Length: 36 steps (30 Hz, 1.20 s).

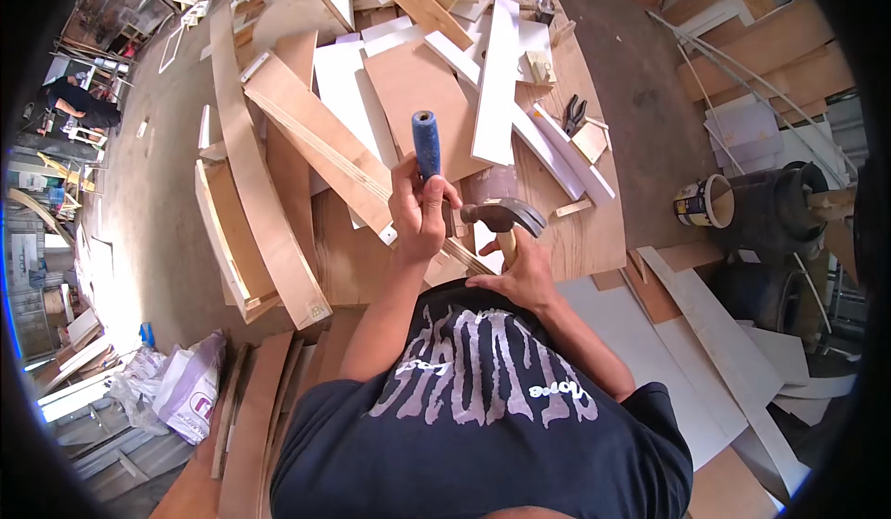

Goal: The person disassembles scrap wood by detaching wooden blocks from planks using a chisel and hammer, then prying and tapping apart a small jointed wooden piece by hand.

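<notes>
Fingers of my left hand (pixel 422 215) are wrapped round a blue-handled tool (pixel 426 143) that looks like a chisel. Its handle points up and its working end is hidden by the hand. To the right, my right hand (pixel 520 273) grips a claw hammer (pixel 506 215) by its wooden handle, close below the dark metal head. The hammer head is beside the left hand, below the top of the blue handle. Both hands are in front of my chest, over the near edge of the wooden workbench (pixel 585 241). A long plywood strip (pixel 320 143) runs behind the left hand.
Boards are heaped across the bench, including a white panel (pixel 497 83) and a brown panel (pixel 418 97). Pliers (pixel 574 111) lie at the right. A bucket (pixel 705 202) stands on the floor at right, plastic bags (pixel 186 384) at lower left. Another person (pixel 79 102) is far left.
</notes>
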Available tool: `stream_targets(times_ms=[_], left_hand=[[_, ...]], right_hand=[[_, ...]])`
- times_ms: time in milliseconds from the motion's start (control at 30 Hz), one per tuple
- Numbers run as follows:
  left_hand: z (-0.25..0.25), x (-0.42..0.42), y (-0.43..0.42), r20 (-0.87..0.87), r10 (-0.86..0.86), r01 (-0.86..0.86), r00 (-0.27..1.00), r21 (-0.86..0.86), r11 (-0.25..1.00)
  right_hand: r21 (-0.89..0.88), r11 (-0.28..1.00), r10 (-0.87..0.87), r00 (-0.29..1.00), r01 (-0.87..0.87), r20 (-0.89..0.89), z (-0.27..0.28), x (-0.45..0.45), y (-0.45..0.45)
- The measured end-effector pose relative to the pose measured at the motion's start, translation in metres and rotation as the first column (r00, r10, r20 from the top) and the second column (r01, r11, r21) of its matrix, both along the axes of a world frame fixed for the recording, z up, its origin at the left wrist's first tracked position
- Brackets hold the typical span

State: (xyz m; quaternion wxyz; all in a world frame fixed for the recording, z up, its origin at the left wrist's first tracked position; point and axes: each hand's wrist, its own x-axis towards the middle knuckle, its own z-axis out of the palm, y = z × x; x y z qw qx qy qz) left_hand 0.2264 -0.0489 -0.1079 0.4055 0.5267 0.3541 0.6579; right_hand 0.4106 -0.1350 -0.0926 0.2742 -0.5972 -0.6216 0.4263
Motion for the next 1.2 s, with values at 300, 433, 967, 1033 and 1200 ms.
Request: stream_targets(times_ms=[300, 433, 967, 1033, 1200], left_hand=[[0.004, 0.002, 0.002, 0.048, 0.039, -0.037, 0.998, -0.051, 0.998], [0.004, 0.003, 0.005, 0.079, 0.105, -0.106, 0.991, 0.015, 0.994], [0.003, 0.035, -0.005, 0.133, 0.148, -0.167, 0.98, 0.148, 0.975], [-0.007, 0.035, -0.011, 0.104, 0.1, -0.116, 0.989, 0.156, 0.981], [-0.011, 0.037, -0.02, 0.088, 0.043, -0.052, 0.995, 0.097, 0.994]], right_hand=[[-0.081, 0.99, 0.112, 0.993, -0.114, -0.03, -0.021, 0.002, 0.006], [0.0, 0.989, 0.145, 0.988, -0.145, 0.048, -0.029, 0.002, 0.008], [0.173, 0.941, 0.221, 0.914, -0.292, 0.34, -0.02, 0.068, 0.065], [0.164, 0.929, 0.26, 0.899, -0.333, 0.353, -0.027, 0.074, 0.063], [0.025, 0.954, 0.274, 0.906, -0.298, 0.324, -0.039, 0.081, 0.061]])
